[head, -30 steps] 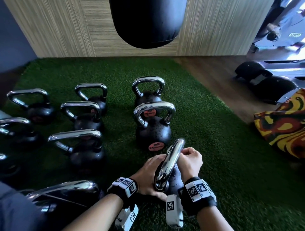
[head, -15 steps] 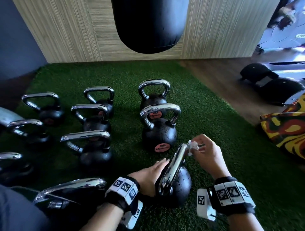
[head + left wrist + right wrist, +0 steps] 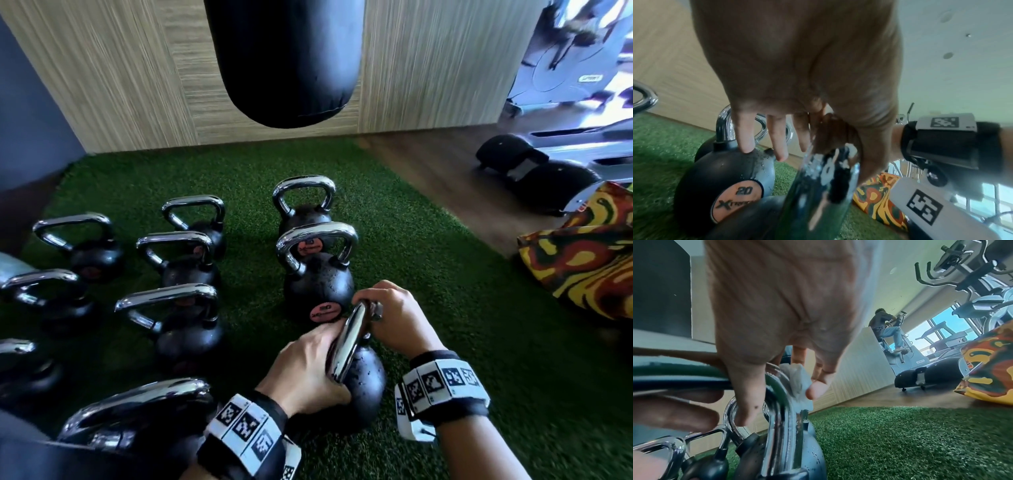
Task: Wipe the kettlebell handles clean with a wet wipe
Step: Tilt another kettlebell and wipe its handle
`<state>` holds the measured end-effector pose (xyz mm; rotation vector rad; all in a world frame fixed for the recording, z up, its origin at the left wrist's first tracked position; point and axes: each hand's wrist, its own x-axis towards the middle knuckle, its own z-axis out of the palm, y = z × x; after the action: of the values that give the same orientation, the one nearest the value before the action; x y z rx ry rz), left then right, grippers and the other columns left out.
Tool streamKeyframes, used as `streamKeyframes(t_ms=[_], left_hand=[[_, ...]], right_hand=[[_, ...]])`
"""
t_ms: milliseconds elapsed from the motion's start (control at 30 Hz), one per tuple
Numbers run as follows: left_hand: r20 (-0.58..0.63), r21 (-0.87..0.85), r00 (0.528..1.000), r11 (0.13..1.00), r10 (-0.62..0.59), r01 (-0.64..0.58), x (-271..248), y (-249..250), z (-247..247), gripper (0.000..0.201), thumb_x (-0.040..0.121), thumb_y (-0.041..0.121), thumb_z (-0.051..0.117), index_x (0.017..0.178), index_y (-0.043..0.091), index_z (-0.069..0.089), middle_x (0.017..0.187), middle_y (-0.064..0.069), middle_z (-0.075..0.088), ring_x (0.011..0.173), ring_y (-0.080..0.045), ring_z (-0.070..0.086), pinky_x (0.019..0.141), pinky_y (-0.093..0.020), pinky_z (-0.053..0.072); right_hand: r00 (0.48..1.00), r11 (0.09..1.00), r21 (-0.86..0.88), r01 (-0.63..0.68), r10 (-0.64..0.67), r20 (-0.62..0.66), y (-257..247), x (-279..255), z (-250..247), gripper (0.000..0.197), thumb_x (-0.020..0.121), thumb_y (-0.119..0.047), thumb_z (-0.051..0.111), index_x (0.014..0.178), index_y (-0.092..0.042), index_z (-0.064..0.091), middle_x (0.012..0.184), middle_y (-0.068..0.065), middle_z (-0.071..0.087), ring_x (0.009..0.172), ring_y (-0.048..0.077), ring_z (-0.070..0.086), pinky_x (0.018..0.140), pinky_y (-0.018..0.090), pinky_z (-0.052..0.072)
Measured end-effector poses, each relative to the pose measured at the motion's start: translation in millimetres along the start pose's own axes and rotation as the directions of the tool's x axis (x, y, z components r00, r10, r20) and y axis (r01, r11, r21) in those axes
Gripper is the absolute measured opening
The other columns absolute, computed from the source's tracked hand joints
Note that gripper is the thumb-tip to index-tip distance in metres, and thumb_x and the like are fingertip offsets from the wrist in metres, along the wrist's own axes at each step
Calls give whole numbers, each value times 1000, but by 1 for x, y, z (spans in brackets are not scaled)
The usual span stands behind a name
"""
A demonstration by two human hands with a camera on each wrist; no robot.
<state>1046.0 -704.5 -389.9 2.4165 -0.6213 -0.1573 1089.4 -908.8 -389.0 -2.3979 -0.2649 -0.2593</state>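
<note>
The nearest black kettlebell (image 3: 368, 383) stands on the green turf, its chrome handle (image 3: 346, 344) running away from me. My left hand (image 3: 308, 363) holds that handle, fingers (image 3: 745, 138) fairly straight on its left side and the thumb on the other side. My right hand (image 3: 388, 315) pinches a small crumpled wet wipe (image 3: 797, 384) against the far top corner of the handle (image 3: 777, 402). In the head view only a grey scrap of the wipe (image 3: 376, 310) shows. Water drops speckle the kettlebell body.
Several more chrome-handled kettlebells stand left and ahead; the closest is marked 20 (image 3: 318, 287). A black punching bag (image 3: 284, 61) hangs above. A patterned bag (image 3: 582, 270) and black rollers (image 3: 534, 174) lie right. A person pedals an exercise bike (image 3: 888, 331). Open turf lies right.
My right hand slid the wipe from the handle's middle to its far end, lifted slightly, then came back down on the far corner. My left hand opened off the handle and now holds it again.
</note>
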Motion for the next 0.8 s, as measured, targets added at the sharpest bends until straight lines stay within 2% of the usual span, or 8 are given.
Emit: streamKeyframes(t_ms=[167,267,400,500,567,667,733,800], left_hand=[[198,13,980,1000,10,-13,12,-11,-17,98,57,42,80,147,46,41,146,17,53,136,-3,47,114,-28,39],[358,182,933,979,25,-96,32,-21,-34,105,53,52,73,152,46,37,159,16,36,149,-6,28,126,-47,21],[408,270,913,956,-8,-112,41,-12,-38,98,67,27,78,152,49,35,158,19,33,149,-7,28,125,-58,13],[443,203,896,976,-22,-77,42,-18,-40,97,63,30,79,149,52,38,155,21,36,145,-2,34,126,-51,19],[533,163,844,986,-65,-27,49,-21,-57,104,60,27,91,149,49,41,154,17,39,142,-3,38,123,-37,29],[661,188,725,978,-194,90,72,-19,-93,96,73,9,89,151,41,44,146,9,52,128,-11,51,97,-22,46],[633,187,741,973,-225,135,94,-22,-115,76,81,3,83,145,30,53,136,1,62,110,-7,58,88,-16,49],[579,211,777,966,-246,148,115,-32,-136,57,85,6,80,135,25,62,125,-1,66,101,-4,59,85,-14,48]], right_hand=[[997,991,-105,-77,78,6,5,-11,-10,29,66,-22,77,90,-38,77,79,-8,59,71,8,59,67,17,46],[992,974,-193,-120,124,8,8,-23,-21,26,66,-20,76,88,-34,78,70,-12,51,71,9,55,61,7,34],[984,960,-217,-177,181,-2,12,-36,-27,25,66,-19,78,89,-30,80,67,-16,44,72,7,50,57,4,30],[980,959,-199,-200,201,-15,14,-37,-24,23,70,-18,77,91,-29,79,71,-15,47,73,5,51,57,2,31],[978,956,-210,-203,208,3,13,-37,-27,24,75,-16,75,93,-31,79,75,-15,49,76,7,55,59,2,31],[973,956,-191,-221,230,28,1,-37,-40,25,80,-15,76,102,-28,79,88,-11,58,86,12,65,72,9,44],[976,965,-156,-212,217,18,-15,-29,-51,32,81,-9,73,107,-26,79,97,-5,65,92,14,67,80,16,50],[989,981,-123,-148,149,-2,-33,-13,-59,42,78,0,67,110,-25,78,100,-3,69,89,12,65,76,7,44]])
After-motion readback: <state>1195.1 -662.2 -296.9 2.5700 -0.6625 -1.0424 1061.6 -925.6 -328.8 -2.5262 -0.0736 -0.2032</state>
